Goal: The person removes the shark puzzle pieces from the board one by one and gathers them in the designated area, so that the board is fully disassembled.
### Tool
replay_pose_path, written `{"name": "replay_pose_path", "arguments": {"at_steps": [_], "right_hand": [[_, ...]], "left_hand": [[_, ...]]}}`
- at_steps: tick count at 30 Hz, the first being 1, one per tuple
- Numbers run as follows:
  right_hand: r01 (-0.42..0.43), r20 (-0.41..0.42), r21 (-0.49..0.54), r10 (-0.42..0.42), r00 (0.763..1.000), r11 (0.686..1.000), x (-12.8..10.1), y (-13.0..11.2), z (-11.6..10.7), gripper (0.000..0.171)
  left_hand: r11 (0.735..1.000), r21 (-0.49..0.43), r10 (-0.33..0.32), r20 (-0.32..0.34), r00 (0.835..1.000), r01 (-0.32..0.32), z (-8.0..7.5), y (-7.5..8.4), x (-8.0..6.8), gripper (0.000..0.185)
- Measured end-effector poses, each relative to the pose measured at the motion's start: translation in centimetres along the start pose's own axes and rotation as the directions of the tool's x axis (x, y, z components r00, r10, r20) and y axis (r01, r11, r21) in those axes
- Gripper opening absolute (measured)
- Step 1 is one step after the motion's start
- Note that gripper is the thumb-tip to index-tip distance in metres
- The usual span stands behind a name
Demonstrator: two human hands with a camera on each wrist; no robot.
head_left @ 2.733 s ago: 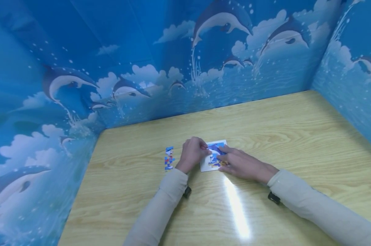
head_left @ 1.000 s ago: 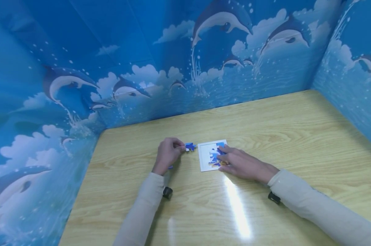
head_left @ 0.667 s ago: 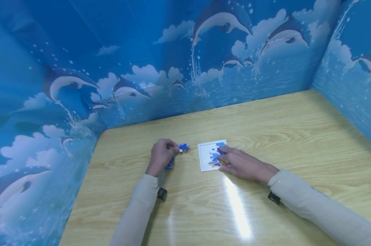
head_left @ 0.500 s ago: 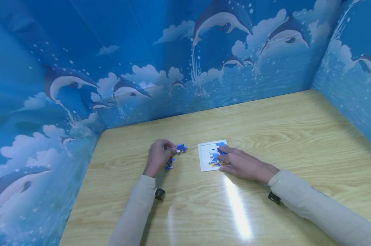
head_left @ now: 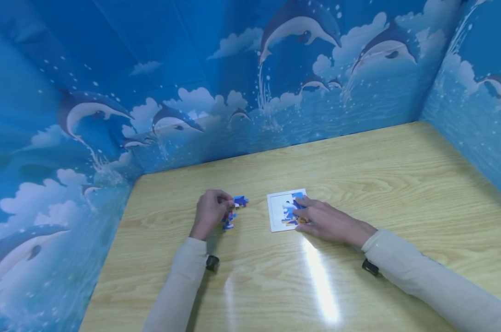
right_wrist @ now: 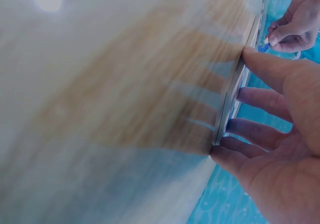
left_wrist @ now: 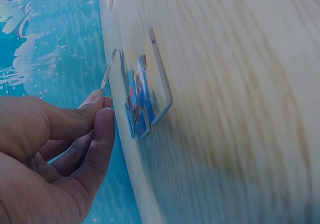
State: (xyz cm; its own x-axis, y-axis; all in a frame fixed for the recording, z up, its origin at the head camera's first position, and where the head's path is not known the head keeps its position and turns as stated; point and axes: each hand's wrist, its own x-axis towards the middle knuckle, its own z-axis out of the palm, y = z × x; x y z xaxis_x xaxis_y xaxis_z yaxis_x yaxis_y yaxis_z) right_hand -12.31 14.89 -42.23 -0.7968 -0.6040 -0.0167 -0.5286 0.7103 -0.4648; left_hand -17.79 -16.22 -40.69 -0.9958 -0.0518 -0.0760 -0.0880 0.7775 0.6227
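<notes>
A small blue puzzle piece [head_left: 240,201] is pinched between thumb and fingertips of the left hand [head_left: 209,213], which is curled and raised just off the table [head_left: 399,184]; the piece is held above the loose joined pieces [head_left: 227,220] lying just beside the hand. The right hand [head_left: 322,220] is laid flat, fingers straight and slightly spread, pressed on the right part of the white puzzle tray [head_left: 276,213], whose near edge is met by the thumb. The tray is seen near the table's middle, apart from the loose pieces. Bare wood is left on all sides, widest toward the right, bounded by the dolphin-printed walls [head_left: 192,69].
</notes>
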Motion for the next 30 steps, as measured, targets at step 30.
{"name": "replay_pose_path", "arguments": {"at_steps": [30], "right_hand": [[-0.015, 0.006, 0.006, 0.015, 1.0, 1.0, -0.1, 0.0, 0.0, 0.05]], "left_hand": [[0.996, 0.089, 0.001, -0.016, 1.0, 0.0, 1.1, 0.3, 0.3, 0.004]]}}
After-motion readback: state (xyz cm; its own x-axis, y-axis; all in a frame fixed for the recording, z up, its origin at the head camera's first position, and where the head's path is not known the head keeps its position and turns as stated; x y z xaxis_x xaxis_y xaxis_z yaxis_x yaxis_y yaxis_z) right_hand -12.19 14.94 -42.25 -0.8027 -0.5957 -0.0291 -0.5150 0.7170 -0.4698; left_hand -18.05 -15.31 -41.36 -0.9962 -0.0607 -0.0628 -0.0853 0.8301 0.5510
